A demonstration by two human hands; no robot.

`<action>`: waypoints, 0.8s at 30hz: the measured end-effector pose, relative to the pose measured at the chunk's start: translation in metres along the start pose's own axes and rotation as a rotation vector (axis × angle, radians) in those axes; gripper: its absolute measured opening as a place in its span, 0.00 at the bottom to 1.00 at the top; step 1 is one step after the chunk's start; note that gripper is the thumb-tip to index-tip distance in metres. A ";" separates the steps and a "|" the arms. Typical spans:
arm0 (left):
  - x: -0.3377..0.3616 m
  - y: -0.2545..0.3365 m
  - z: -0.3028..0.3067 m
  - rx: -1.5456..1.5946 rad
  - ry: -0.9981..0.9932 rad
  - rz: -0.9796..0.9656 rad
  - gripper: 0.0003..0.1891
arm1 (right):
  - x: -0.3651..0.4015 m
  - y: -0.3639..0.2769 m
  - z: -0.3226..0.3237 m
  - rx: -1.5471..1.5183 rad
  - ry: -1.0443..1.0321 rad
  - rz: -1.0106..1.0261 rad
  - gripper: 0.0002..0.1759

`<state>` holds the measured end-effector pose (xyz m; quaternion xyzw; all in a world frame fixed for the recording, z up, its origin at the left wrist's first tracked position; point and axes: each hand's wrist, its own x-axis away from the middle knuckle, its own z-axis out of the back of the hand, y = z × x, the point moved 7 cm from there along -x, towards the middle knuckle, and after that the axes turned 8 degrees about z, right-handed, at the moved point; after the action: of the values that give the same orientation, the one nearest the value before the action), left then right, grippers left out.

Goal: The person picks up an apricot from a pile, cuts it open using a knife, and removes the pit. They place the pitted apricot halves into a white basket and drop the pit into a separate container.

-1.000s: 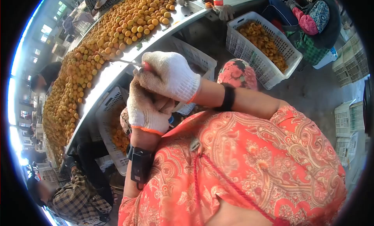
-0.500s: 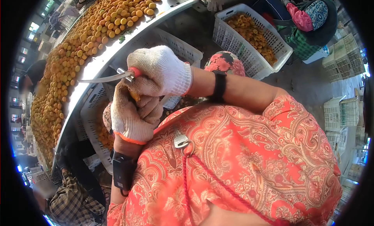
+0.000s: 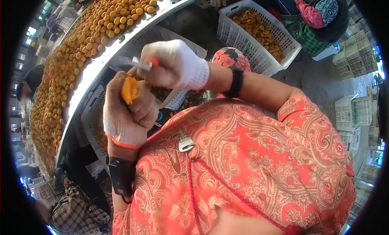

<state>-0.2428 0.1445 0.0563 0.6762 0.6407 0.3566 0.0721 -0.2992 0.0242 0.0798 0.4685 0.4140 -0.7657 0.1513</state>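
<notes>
My left hand (image 3: 129,109), in a pale work glove with an orange cuff edge, is closed around an apricot (image 3: 129,90). The fruit's bright orange cut flesh shows between thumb and fingers. Just up and to the right, my right hand (image 3: 172,65), also gloved, grips a small knife (image 3: 153,61) by its red handle. Its metal part points left and is smeared by motion, passing close above the fingertips of my left hand. Both hands are held in front of my chest, near the edge of the sorting table.
Whole apricots (image 3: 87,42) cover the metal table (image 3: 97,69) curving along the left. A white crate (image 3: 285,65) of cut apricots stands upper right, beside a crouching person (image 3: 320,20). Another crate (image 3: 91,113) sits below the table edge. Stacked crates (image 3: 354,59) line the far right.
My hands have drawn slightly apart, the left one shifting left and the right one a little to the right. More of the apricot's orange flesh shows, and the knife is now blurred.
</notes>
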 end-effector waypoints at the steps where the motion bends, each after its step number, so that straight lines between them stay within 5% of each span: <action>1: -0.003 0.006 -0.002 0.029 -0.067 -0.038 0.21 | 0.008 0.013 0.000 -0.203 0.080 -0.282 0.10; 3: -0.005 0.013 0.000 -0.032 -0.074 -0.070 0.21 | 0.014 0.026 0.005 -0.437 0.377 -0.527 0.15; 5: -0.009 0.016 0.022 0.034 0.158 -0.165 0.23 | 0.015 0.029 0.005 -0.457 0.392 -0.510 0.16; 7: -0.014 0.014 0.027 0.063 0.051 -0.090 0.24 | 0.014 0.030 0.002 -0.484 0.415 -0.586 0.15; 9: -0.017 0.010 0.033 0.042 0.285 -0.130 0.22 | 0.010 0.028 0.001 -0.437 0.395 -0.587 0.14; 10: -0.023 0.007 0.033 0.053 0.133 -0.087 0.21 | 0.009 0.026 0.000 -0.392 0.375 -0.594 0.14; 13: -0.023 0.007 0.022 -0.065 0.175 -0.208 0.20 | 0.009 0.029 -0.014 -0.512 0.292 -0.638 0.14; 14: -0.021 0.008 0.006 -0.245 0.021 -0.249 0.23 | 0.010 0.031 -0.014 -0.510 0.293 -0.637 0.14; 18: -0.022 0.011 0.016 -0.294 0.086 -0.263 0.28 | 0.008 0.032 -0.013 -0.272 0.193 -0.596 0.12; 24: -0.018 0.022 0.019 -0.221 0.059 -0.294 0.25 | -0.011 0.030 0.005 -0.474 0.377 -0.598 0.10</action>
<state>-0.2131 0.1313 0.0476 0.5524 0.6913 0.4303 0.1783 -0.2778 -0.0001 0.0751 0.4119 0.7166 -0.5605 -0.0522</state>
